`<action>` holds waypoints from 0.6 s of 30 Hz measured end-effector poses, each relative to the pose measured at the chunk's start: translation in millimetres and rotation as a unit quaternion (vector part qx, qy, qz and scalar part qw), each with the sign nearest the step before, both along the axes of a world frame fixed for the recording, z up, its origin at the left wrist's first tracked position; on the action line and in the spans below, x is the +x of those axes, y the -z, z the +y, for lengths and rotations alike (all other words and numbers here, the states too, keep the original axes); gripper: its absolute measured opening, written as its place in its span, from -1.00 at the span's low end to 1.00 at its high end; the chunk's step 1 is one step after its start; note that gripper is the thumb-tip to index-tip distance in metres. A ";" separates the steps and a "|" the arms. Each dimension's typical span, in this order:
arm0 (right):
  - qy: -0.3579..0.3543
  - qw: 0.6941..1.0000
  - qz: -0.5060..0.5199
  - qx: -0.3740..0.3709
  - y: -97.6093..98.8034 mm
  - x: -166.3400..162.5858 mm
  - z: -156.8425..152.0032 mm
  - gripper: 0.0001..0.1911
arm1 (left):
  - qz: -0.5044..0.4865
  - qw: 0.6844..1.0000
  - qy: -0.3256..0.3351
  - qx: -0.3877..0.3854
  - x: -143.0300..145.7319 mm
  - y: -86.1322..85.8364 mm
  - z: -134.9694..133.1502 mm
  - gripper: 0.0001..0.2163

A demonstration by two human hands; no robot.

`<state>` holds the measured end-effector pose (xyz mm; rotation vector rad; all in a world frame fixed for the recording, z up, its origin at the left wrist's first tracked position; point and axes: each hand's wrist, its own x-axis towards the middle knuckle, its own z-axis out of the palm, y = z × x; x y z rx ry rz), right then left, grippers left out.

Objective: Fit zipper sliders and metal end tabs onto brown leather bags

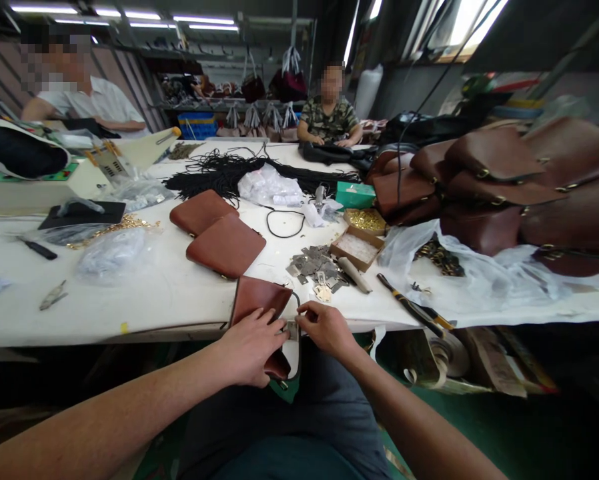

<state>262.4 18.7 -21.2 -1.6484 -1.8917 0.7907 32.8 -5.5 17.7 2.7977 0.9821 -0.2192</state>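
Observation:
A brown leather bag (259, 298) lies at the table's front edge and over my lap, its pale inner side turned toward the right. My left hand (253, 345) grips it, fingers across the leather and inner side. At the bag's right edge, my right hand (324, 325) is closed in a pinch beside a small metal plate (292, 329); what its fingertips hold is hidden. Just beyond lie two brown leather pieces (226, 245), one overlapping the other. A heap of flat metal plates (315, 267) is spread to the right of them.
Small boxes of gold-coloured parts (365, 220) and clear pieces (358, 248) stand past the plates. Long-handled pliers (409, 303) lie at the right front edge. Brown bags (494, 180) are piled at right, black cords (207, 172) at back. Two people sit across the table.

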 end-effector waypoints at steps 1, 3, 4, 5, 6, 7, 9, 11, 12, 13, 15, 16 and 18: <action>0.022 0.999 0.001 0.042 -3.3 10.6 8.9 -0.84 | 0.001 1.000 0.001 -0.002 0.2 -0.2 0.5 -0.18; 0.092 0.985 -0.030 0.142 -9.2 37.9 31.7 -0.76 | 0.005 1.000 0.002 -0.008 0.6 -0.9 1.4 -0.17; 0.130 0.973 -0.065 0.179 -10.8 53.0 44.5 -0.71 | 0.006 1.000 0.002 -0.011 0.9 -1.3 1.8 -0.16; 0.166 0.961 -0.105 0.193 -11.0 67.8 57.4 -0.67 | 0.006 1.000 0.001 -0.012 1.1 -1.8 2.1 -0.15; 0.190 0.955 -0.143 0.179 -9.6 81.5 69.6 -0.63 | 0.005 1.000 0.001 -0.013 1.4 -2.4 2.4 -0.15; 0.198 0.953 -0.173 0.150 -7.0 93.4 80.3 -0.60 | 0.003 1.000 0.002 -0.012 1.6 -3.1 2.7 -0.15; 0.184 0.957 -0.204 0.092 0.0 110.1 95.4 -0.58 | 0.000 1.000 0.006 -0.009 1.6 -4.9 3.0 -0.16; 0.163 0.961 -0.212 0.073 5.4 118.0 100.2 -0.60 | -0.004 1.000 0.011 -0.005 1.3 -7.0 3.3 -0.18; 0.165 0.963 -0.200 0.076 6.4 119.2 98.9 -0.61 | -0.005 1.000 0.012 -0.003 1.0 -8.2 3.5 -0.20; 0.176 0.966 -0.169 0.082 5.8 118.5 95.4 -0.60 | -0.005 1.000 0.014 -0.002 0.8 -9.3 3.7 -0.22; 0.196 0.977 -0.029 0.083 0.6 110.8 82.9 -0.56 | -0.006 1.000 0.015 -0.001 0.4 -11.4 4.3 -0.26; 0.194 0.976 0.075 0.073 -3.4 103.3 74.7 -0.53 | -0.006 1.000 0.015 -0.003 0.2 -12.3 4.7 -0.28; 0.153 0.947 0.282 0.023 -12.3 79.6 56.9 -0.50 | -0.006 1.000 0.017 -0.008 -0.1 -13.6 5.5 -0.31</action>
